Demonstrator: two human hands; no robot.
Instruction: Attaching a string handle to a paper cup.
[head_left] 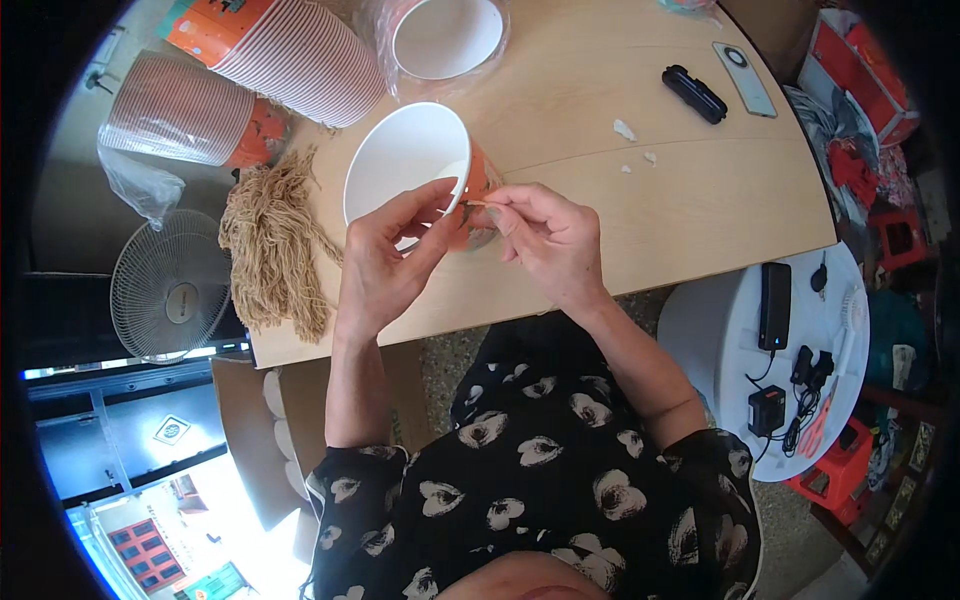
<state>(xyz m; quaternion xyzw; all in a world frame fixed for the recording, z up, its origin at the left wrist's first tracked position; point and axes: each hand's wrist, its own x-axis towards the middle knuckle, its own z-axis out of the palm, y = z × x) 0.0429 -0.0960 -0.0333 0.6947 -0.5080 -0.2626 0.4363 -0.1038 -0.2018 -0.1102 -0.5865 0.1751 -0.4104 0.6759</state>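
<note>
A large paper bucket (405,148), white inside with an orange printed outside, lies tilted on the wooden table with its mouth toward the upper left. My left hand (395,255) grips its rim, fingers inside and thumb at the outer side. Close beside that thumb, my right hand (550,240) pinches a thin tan strand (479,203) against the bucket's outer wall near the rim. The fingers partly hide where the strand meets the bucket. Left of the bucket, a thick bundle of tan cords (275,250) hangs over the table's edge.
Stacked paper buckets (300,60) stand at the back left, beside a bagged stack (185,110) and a wrapped bucket (447,38). A black case (694,94), a phone (744,78) and white scraps (624,130) lie right. A fan (180,290) and a round white stool-like table (735,330) flank me.
</note>
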